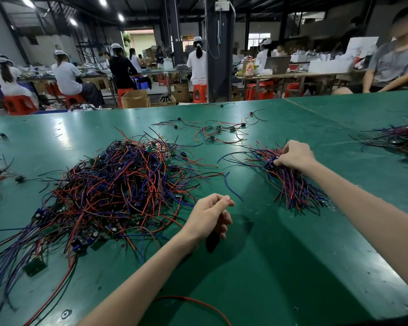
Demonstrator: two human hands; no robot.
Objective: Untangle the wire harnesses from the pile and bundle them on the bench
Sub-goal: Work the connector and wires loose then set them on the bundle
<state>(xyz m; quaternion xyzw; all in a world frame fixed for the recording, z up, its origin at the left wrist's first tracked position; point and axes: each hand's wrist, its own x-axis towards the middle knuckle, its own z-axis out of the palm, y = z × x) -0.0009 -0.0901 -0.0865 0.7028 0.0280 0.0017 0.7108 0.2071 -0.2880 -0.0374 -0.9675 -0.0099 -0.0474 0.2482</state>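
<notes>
The tangled pile [118, 184] of red, blue and black wire harnesses lay on the green bench [269, 255]. Right of the pile, well apart from it, the sorted bundle [292, 187] fanned across the bench, and the right hand [295, 156] pinched it at its connector end. The left hand [207, 217] hovered just beside the pile's right edge, fingers curled, thumb against forefinger; whether a thin wire sat between them could not be told. A few loose harnesses [217, 131] lay beyond the pile.
</notes>
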